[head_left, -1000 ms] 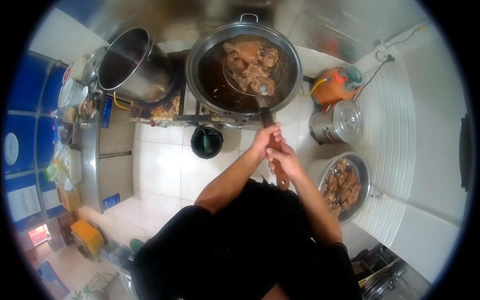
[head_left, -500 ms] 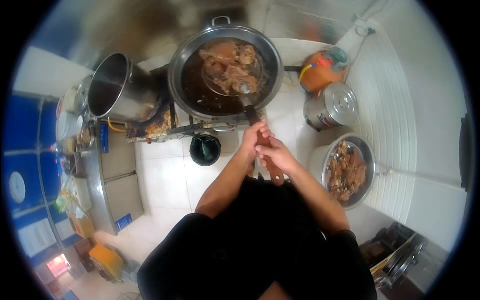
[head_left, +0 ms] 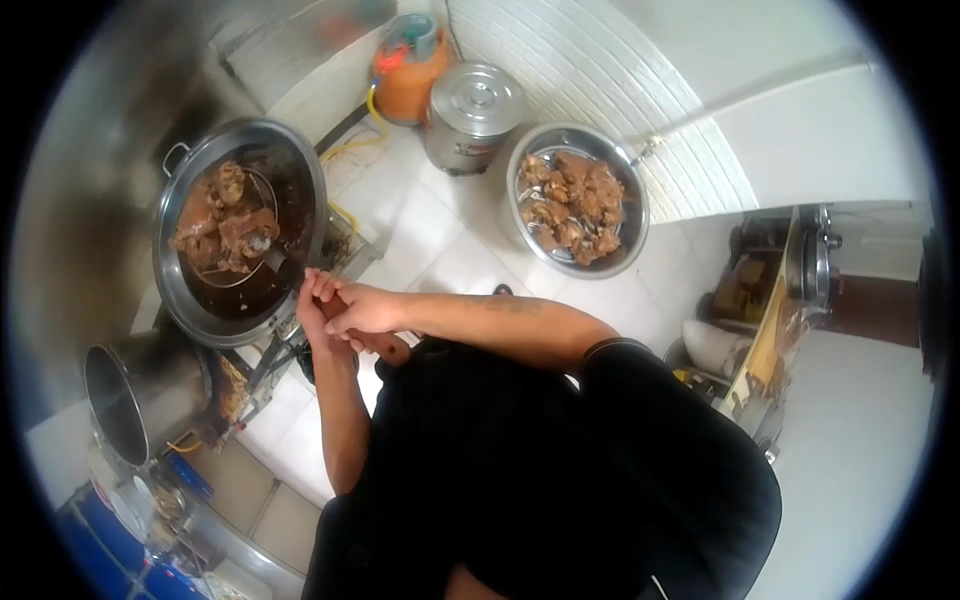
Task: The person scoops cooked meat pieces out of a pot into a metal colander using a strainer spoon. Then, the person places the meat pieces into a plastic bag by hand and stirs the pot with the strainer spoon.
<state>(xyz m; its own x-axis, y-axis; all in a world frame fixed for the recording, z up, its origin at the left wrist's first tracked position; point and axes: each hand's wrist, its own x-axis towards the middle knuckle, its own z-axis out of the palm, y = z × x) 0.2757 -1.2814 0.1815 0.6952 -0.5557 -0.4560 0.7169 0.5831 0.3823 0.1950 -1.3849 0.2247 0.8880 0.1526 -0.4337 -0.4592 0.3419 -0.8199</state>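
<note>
A wire skimmer (head_left: pixel 236 284) with a long wooden handle (head_left: pixel 396 350) holds large pieces of brown cooked meat (head_left: pixel 228 215). The skimmer's head is within the rim of a wide metal wok (head_left: pixel 190 318) of dark liquid; whether it touches the liquid I cannot tell. My left hand (head_left: pixel 316 305) is closed round the handle near the wok's edge. My right hand (head_left: pixel 366 309) is closed on the handle just behind it, nearer my body, and partly overlaps the left. Part of the handle is hidden by my fingers.
A deep metal basin (head_left: pixel 640 235) of cooked meat pieces stands on the tiled floor to the right. Between it and the wok are a lidded steel pot (head_left: pixel 474 120) and an orange gas cylinder (head_left: pixel 408 85) with a yellow hose. A tall stockpot (head_left: pixel 150 385) stands left of the stove.
My view has turned to the right, so the wok now appears at the left and the basin near the upper middle. Both hands keep hold of the loaded skimmer over the wok.
</note>
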